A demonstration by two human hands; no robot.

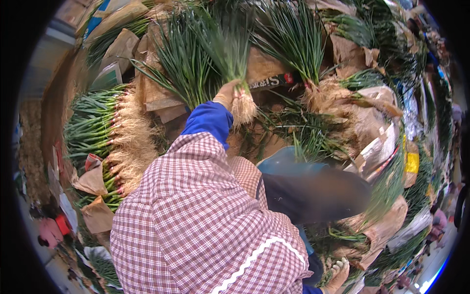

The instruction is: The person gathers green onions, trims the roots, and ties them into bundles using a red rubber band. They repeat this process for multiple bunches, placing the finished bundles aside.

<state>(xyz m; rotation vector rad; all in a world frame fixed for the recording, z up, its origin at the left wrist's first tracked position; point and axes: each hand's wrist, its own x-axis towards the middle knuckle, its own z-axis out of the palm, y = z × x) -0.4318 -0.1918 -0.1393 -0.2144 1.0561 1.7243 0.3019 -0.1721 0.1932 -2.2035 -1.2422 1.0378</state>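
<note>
My gloved left hand (227, 96), in a blue cuff, grips a bunch of spring onions (235, 62) just above the bulbs. The bunch stands roughly upright, its dark leaves fanning away from me and its pale roots hanging below the hand. Another bunch of spring onions (183, 62) lies close by on the left, on brown paper. To the right leans a further bunch (297, 40) with its roots towards me. Low at the right edge of my body, my gloved right hand (337, 272) is near loose greens and roots; its fingers are partly bent, and its palm is partly hidden.
At left is a row of stacked spring onions (95, 125), roots facing inward. Loose green leaves (312, 132) litter the ground before my dark-trousered leg (312, 194). Brown paper sacking (367, 114) and more bundles lie at right. A person (49, 231) is at far left.
</note>
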